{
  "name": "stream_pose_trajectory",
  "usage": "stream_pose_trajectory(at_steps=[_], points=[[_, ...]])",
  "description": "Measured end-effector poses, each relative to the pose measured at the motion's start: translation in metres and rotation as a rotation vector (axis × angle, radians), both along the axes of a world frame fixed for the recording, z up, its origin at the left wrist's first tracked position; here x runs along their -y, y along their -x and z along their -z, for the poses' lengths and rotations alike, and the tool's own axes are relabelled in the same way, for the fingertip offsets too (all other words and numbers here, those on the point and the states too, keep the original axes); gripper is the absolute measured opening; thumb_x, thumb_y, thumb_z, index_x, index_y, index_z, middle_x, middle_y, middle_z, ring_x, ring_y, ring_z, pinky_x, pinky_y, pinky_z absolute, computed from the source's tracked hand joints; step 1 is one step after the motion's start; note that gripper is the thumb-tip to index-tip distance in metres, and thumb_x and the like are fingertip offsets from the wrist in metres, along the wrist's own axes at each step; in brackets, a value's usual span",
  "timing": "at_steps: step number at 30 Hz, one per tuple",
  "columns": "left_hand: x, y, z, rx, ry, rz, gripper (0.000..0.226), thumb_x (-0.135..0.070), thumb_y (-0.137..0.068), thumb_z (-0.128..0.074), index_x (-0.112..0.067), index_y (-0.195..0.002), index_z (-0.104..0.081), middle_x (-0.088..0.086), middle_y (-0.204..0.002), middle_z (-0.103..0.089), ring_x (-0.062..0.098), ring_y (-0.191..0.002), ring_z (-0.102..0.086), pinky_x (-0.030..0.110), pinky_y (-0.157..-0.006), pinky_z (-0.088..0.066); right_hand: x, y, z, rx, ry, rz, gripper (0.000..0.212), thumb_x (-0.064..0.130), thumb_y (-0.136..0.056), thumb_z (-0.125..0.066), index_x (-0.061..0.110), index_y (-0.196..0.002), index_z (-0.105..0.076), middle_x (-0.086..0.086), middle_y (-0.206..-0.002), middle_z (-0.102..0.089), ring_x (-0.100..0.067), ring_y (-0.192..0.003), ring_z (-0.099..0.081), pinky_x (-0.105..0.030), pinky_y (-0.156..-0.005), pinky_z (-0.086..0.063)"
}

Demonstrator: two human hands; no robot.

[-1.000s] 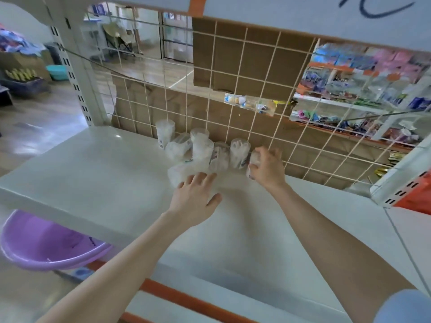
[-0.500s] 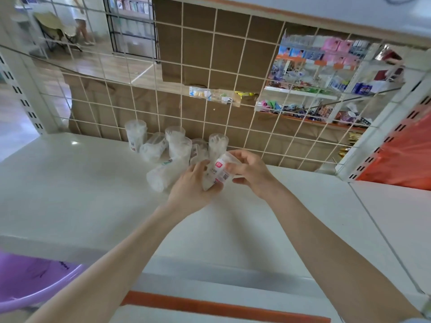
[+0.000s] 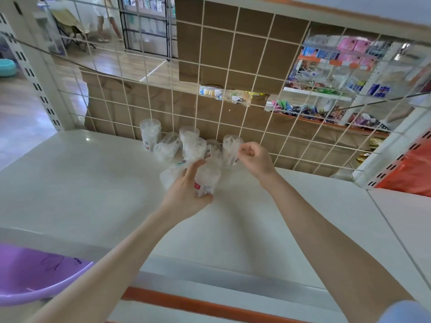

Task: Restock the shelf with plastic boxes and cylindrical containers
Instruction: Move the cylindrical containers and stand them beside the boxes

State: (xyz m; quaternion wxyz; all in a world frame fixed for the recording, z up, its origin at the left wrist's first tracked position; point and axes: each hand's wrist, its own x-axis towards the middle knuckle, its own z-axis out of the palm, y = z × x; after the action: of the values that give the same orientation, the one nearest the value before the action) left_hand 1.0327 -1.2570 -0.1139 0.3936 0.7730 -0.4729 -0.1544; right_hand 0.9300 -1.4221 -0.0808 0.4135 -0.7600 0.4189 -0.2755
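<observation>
While my left hand (image 3: pixel 186 197) grips a clear plastic cylindrical container with a red-and-white label (image 3: pixel 206 180) near the white shelf board's (image 3: pixel 93 194) back edge | right hand (image 3: pixel 255 159) curled beside an upright clear container (image 3: pixel 231 149), cannot tell if holding | several clear tubs (image 3: pixel 168 148) clustered at back edge, some tipped; no boxes seen; judged early | label text unreadable.

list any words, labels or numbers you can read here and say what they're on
Nothing here reads with certainty.
Red-and-white label on the held container in the left hand: blurred, unreadable.
Label low on the upright container at the far left of the group: too small to read.
Dark handwriting on the purple basin: a scrawl, illegible.
Printing on the packs on the far shelves behind the wire grid: too small to read.
</observation>
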Motion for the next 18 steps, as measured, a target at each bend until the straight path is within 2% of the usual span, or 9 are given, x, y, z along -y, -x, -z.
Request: stream_pose_trajectory(at_steps=[3,7,11,15,18], points=[[-0.012,-0.006,0.003,0.064,-0.001,-0.02,0.074,-0.023,-0.072,-0.07,-0.027,-0.134,-0.03,0.0,-0.129,-0.046,0.017,-0.092,-0.05,0.028,-0.076,-0.041,0.017,-0.011,0.002,-0.125,0.177,0.015,0.037,0.018,-0.087,-0.059,0.008,-0.122,-0.054,-0.01,-0.118,-0.058,-0.022,-0.111,-0.052,-0.026,-0.086,-0.038],[-0.02,-0.006,0.007,0.15,-0.03,-0.05,0.072,-0.027,-0.071,-0.069,-0.026,-0.133,-0.033,0.0,-0.134,-0.045,0.028,-0.102,-0.054,0.034,-0.077,-0.046,0.026,-0.032,0.005,-0.24,0.22,-0.051,0.05,0.024,-0.087,-0.061,0.01,-0.132,-0.046,-0.012,-0.13,-0.054,-0.029,-0.122,-0.046,-0.031,-0.094,-0.036],[-0.022,-0.004,0.006,0.184,-0.053,-0.077,0.073,-0.03,-0.072,-0.07,-0.026,-0.135,-0.033,-0.003,-0.136,-0.04,0.027,-0.103,-0.054,0.03,-0.074,-0.041,0.026,-0.044,0.011,-0.294,0.258,-0.022,0.047,0.03,-0.086,-0.062,0.01,-0.126,-0.048,-0.01,-0.129,-0.055,-0.03,-0.121,-0.046,-0.033,-0.093,-0.037],[-0.024,-0.003,-0.001,0.219,-0.063,-0.069,0.071,-0.033,-0.075,-0.069,-0.024,-0.136,-0.035,-0.004,-0.137,-0.036,0.025,-0.101,-0.054,0.026,-0.072,-0.036,0.025,-0.04,0.014,-0.265,0.286,0.01,0.039,0.025,-0.087,-0.059,0.011,-0.123,-0.051,-0.01,-0.126,-0.055,-0.029,-0.118,-0.047,-0.031,-0.089,-0.037],[-0.026,-0.001,-0.009,0.284,-0.028,-0.059,0.069,-0.04,-0.075,-0.068,-0.022,-0.135,-0.038,-0.002,-0.137,-0.037,0.026,-0.114,-0.047,0.03,-0.08,-0.039,0.024,-0.03,0.009,-0.19,0.286,0.065,0.036,0.023,-0.086,-0.062,0.008,-0.118,-0.055,-0.01,-0.121,-0.059,-0.028,-0.114,-0.051,-0.03,-0.087,-0.038]])
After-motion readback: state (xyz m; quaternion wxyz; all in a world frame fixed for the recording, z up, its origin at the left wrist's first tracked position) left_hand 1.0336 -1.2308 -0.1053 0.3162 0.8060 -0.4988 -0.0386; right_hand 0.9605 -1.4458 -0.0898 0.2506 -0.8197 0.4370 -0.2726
